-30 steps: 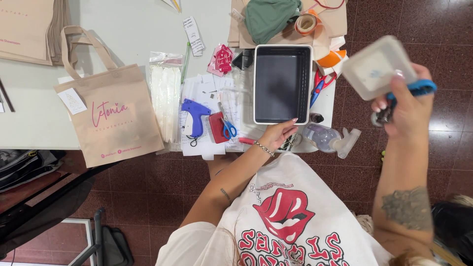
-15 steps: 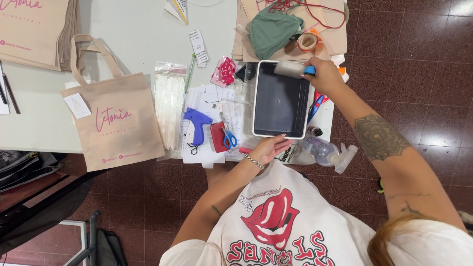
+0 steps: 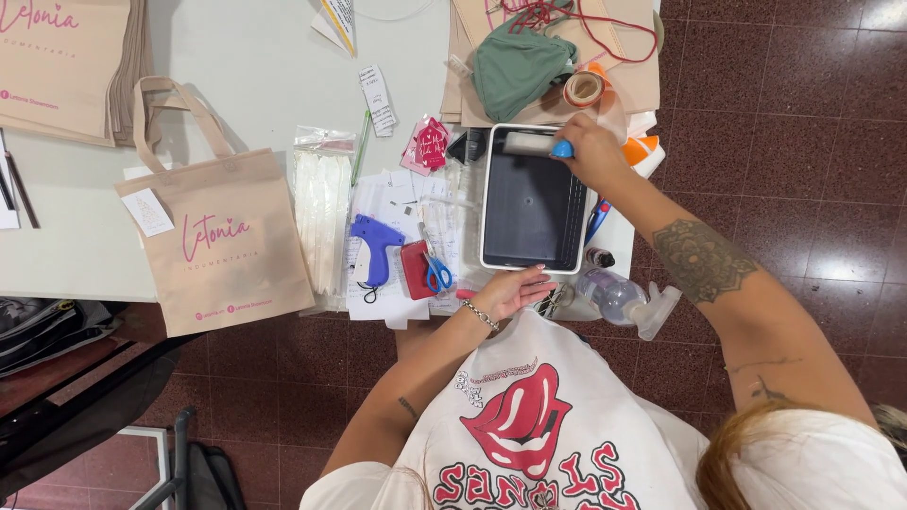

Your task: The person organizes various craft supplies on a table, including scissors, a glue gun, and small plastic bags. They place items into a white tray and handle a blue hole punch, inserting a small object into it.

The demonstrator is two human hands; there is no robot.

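the right hand (image 3: 588,151) covers the roller's (image 3: 529,144) handle end, so the grip is hidden. left of the tray (image 3: 531,200), the small papers under the scissors (image 3: 436,272) are too small to tell. far left of the tray, a bag stack (image 3: 57,66) is cut by the top edge. the bottle (image 3: 614,297) beside the tray is blurred.

Seen from one head-worn camera, looking almost straight down from well above onto a cluttered white table (image 3: 236,57) edge and dark red tiled floor (image 3: 803,142). Wide enough to take in both arms, the black tray (image 3: 529,203) and a beige tote bag (image 3: 227,246). No second view.
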